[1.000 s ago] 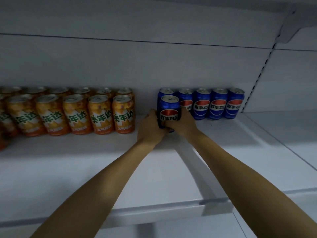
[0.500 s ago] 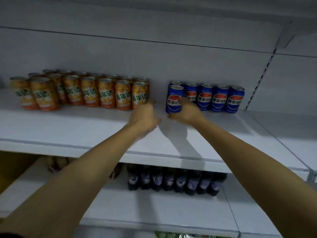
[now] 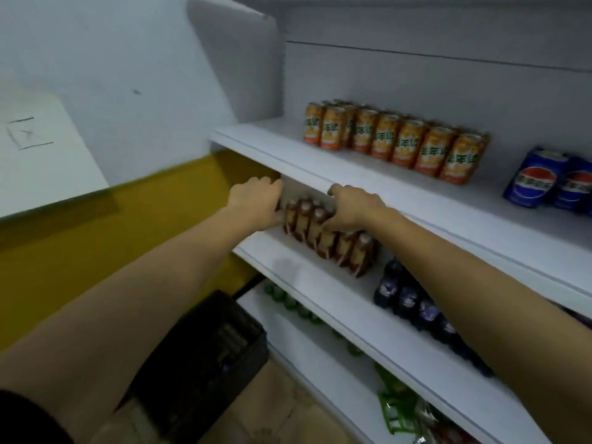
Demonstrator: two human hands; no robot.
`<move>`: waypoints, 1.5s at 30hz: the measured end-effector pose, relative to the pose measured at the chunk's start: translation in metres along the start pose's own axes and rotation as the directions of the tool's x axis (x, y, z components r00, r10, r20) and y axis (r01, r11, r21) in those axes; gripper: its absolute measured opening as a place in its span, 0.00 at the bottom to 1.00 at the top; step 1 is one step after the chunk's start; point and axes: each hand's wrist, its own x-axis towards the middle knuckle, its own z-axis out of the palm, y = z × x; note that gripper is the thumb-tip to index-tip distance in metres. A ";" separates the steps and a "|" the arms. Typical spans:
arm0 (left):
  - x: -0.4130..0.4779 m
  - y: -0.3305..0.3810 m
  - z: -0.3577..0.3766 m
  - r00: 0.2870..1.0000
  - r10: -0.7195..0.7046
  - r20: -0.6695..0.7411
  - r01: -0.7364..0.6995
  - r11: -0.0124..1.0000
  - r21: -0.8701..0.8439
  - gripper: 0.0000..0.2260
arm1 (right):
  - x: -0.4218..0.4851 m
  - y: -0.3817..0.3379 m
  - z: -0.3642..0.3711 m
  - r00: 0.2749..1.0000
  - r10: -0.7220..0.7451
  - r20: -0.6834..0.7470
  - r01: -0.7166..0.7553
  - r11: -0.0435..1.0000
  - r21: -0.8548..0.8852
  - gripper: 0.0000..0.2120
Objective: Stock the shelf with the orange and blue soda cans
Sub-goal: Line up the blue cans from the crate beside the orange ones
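Orange cans (image 3: 397, 142), blue cans (image 3: 531, 177) fronted upper right; our left hand (image 3: 256, 200) and right hand (image 3: 352, 208) bracket central brown bottles (image 3: 330, 241), perhaps squaring them; fingers' grip unclear.

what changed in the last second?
Both hands let go of the front blue can and moved down to the lower shelf: left hand beside the brown bottles, right hand on top of them; grip unclear. The orange cans and other blue cans stayed put on the upper shelf.

The orange cans (image 3: 407, 145) and blue cans (image 3: 533, 179) are glossy metal. The white shelf (image 3: 400, 185) looks smooth and matt.
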 end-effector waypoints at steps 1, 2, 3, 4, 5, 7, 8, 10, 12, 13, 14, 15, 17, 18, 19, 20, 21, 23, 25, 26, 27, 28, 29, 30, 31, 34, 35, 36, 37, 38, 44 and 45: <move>-0.014 -0.020 0.007 0.998 -0.037 0.046 0.038 0.999 -0.010 0.26 | 0.002 -0.023 0.009 0.999 -0.046 0.016 0.046 0.999 -0.002 0.29; -0.026 -0.039 0.017 0.993 -0.064 0.102 0.065 0.998 -0.013 0.26 | 0.005 -0.044 0.019 0.995 -0.090 0.042 0.090 0.996 0.000 0.29; -0.039 -0.057 0.029 0.984 -0.082 0.161 0.086 0.996 -0.018 0.27 | 0.007 -0.065 0.030 0.989 -0.129 0.072 0.129 0.992 0.007 0.31; -0.052 -0.074 0.042 0.971 -0.096 0.219 0.103 0.994 -0.023 0.27 | 0.008 -0.086 0.042 0.982 -0.158 0.100 0.157 0.987 0.019 0.33; -0.065 -0.089 0.056 0.956 -0.106 0.272 0.120 0.992 -0.034 0.28 | 0.010 -0.105 0.056 0.976 -0.180 0.126 0.178 0.984 0.031 0.34; -0.092 -0.118 0.085 0.928 -0.126 0.352 0.155 0.986 -0.057 0.30 | 0.014 -0.142 0.086 0.961 -0.208 0.181 0.205 0.978 0.037 0.37; -0.104 -0.132 0.100 0.913 -0.134 0.386 0.173 0.983 -0.068 0.30 | 0.018 -0.159 0.102 0.955 -0.215 0.207 0.212 0.977 0.033 0.38; -0.126 -0.162 0.130 0.886 -0.138 0.444 0.196 0.977 -0.088 0.30 | 0.024 -0.192 0.134 0.939 -0.217 0.266 0.219 0.975 0.024 0.38; -0.147 -0.197 0.159 0.859 -0.119 0.497 0.196 0.975 -0.106 0.28 | 0.030 -0.224 0.166 0.912 -0.213 0.350 0.214 0.976 0.034 0.37; -0.157 -0.215 0.173 0.845 -0.108 0.523 0.196 0.974 -0.116 0.27 | 0.033 -0.240 0.183 0.897 -0.210 0.388 0.212 0.976 0.038 0.36; -0.166 -0.232 0.187 0.829 -0.096 0.551 0.197 0.972 -0.126 0.27 | 0.035 -0.254 0.199 0.886 -0.207 0.415 0.208 0.977 0.043 0.36; -0.173 -0.248 0.201 0.809 -0.081 0.582 0.196 0.971 -0.138 0.27 | 0.037 -0.266 0.215 0.877 -0.200 0.437 0.197 0.979 0.053 0.35; -0.181 -0.275 0.230 0.760 -0.058 0.648 0.208 0.965 -0.158 0.28 | 0.039 -0.284 0.248 0.848 -0.176 0.500 0.153 0.984 0.085 0.35; -0.185 -0.282 0.241 0.731 -0.049 0.681 0.220 0.961 -0.167 0.29 | 0.037 -0.287 0.262 0.828 -0.162 0.536 0.130 0.987 0.096 0.36; -0.188 -0.289 0.254 0.697 -0.030 0.717 0.232 0.955 -0.186 0.29 | 0.036 -0.289 0.275 0.806 -0.143 0.574 0.095 0.989 0.113 0.36; -0.188 -0.295 0.268 0.665 -0.003 0.747 0.242 0.947 -0.212 0.28 | 0.036 -0.290 0.289 0.783 -0.119 0.610 0.042 0.989 0.140 0.36; -0.186 -0.298 0.281 0.646 0.019 0.763 0.250 0.939 -0.235 0.28 | 0.037 -0.290 0.302 0.766 -0.098 0.635 -0.016 0.985 0.172 0.36; -0.175 -0.301 0.301 0.614 0.041 0.788 0.251 0.937 -0.244 0.28 | 0.040 -0.287 0.322 0.740 -0.058 0.670 -0.129 0.966 0.226 0.34; -0.156 -0.300 0.319 0.588 0.057 0.807 0.245 0.938 -0.245 0.29 | 0.048 -0.280 0.340 0.715 -0.008 0.699 -0.217 0.948 0.234 0.32; -0.147 -0.299 0.329 0.578 0.069 0.813 0.247 0.935 -0.255 0.29 | 0.053 -0.276 0.350 0.703 0.012 0.711 -0.250 0.940 0.232 0.33; -0.137 -0.298 0.341 0.566 0.083 0.820 0.255 0.928 -0.270 0.29 | 0.060 -0.271 0.361 0.693 0.023 0.720 -0.280 0.930 0.240 0.34; -0.129 -0.296 0.354 0.557 0.095 0.825 0.274 0.917 -0.291 0.29 | 0.068 -0.266 0.374 0.682 0.030 0.731 -0.310 0.917 0.252 0.34; -0.121 -0.295 0.370 0.547 0.102 0.831 0.300 0.903 -0.308 0.29 | 0.078 -0.263 0.388 0.675 0.035 0.737 -0.331 0.907 0.260 0.34; -0.114 -0.293 0.387 0.536 0.101 0.838 0.340 0.883 -0.324 0.28 | 0.090 -0.259 0.404 0.671 0.041 0.741 -0.340 0.905 0.257 0.33; -0.107 -0.291 0.408 0.523 0.090 0.847 0.396 0.855 -0.336 0.27 | 0.104 -0.256 0.423 0.671 0.047 0.740 -0.343 0.905 0.252 0.32; -0.086 -0.284 0.480 0.431 0.041 0.901 0.650 0.679 -0.342 0.24 | 0.145 -0.251 0.493 0.697 0.054 0.715 -0.327 0.912 0.249 0.25; -0.081 -0.281 0.509 0.388 0.016 0.921 0.730 0.605 -0.318 0.23 | 0.158 -0.250 0.519 0.702 0.061 0.710 -0.334 0.908 0.253 0.24; -0.079 -0.277 0.540 0.359 -0.015 0.933 0.789 0.539 -0.294 0.22 | 0.172 -0.249 0.546 0.700 0.067 0.711 -0.339 0.907 0.248 0.23; -0.079 -0.273 0.571 0.340 -0.047 0.939 0.833 0.478 -0.278 0.22 | 0.186 -0.249 0.574 0.697 0.072 0.713 -0.342 0.908 0.243 0.22; -0.081 -0.266 0.602 0.326 -0.078 0.942 0.867 0.422 -0.265 0.21 | 0.202 -0.248 0.602 0.698 0.079 0.712 -0.346 0.907 0.239 0.22; -0.091 -0.225 0.806 0.254 -0.057 0.966 0.952 0.191 -0.239 0.22 | 0.289 -0.249 0.799 0.709 0.088 0.699 -0.267 0.952 0.151 0.22; -0.094 -0.222 0.839 0.256 -0.046 0.965 0.951 0.192 -0.243 0.21 | 0.299 -0.250 0.830 0.700 0.093 0.708 -0.242 0.964 0.112 0.21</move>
